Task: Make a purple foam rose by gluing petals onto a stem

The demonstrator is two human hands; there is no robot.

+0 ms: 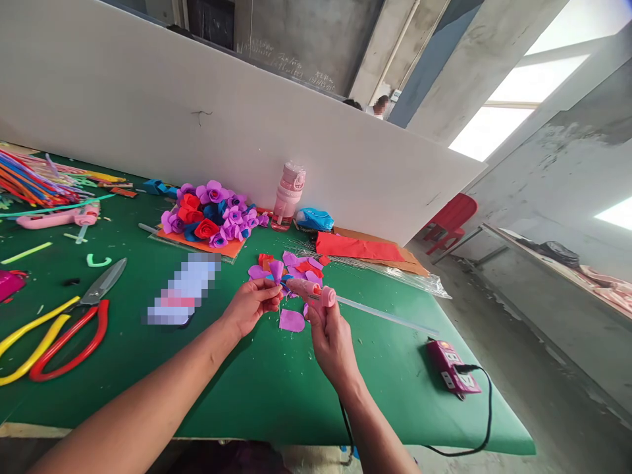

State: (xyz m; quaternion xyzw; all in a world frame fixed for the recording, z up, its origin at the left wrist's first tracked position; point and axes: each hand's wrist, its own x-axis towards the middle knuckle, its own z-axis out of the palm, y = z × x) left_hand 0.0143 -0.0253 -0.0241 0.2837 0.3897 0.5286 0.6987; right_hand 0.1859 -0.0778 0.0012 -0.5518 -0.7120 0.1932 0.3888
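My right hand [334, 339] is wrapped round the handle of a pink glue gun [316, 293]. A long clear glue stick [385, 313] juts from the back of the gun toward the right. The gun's nozzle points left, close to a small purple paper flower [276, 272] that my left hand [253, 304] pinches by its base. Whether the nozzle touches the flower I cannot tell. Around and behind both hands lie loose purple and red petals [292, 320]. Finished purple, red and blue paper flowers [212, 212] sit in a pile at the back.
Big scissors with red and yellow handles [81, 316] lie at left, near a phone [180, 293] and another pink glue gun [64, 217]. A pink bottle [289, 196] stands before the white partition [237, 125]. At right, a purple power strip [451, 367] trails a black cord.
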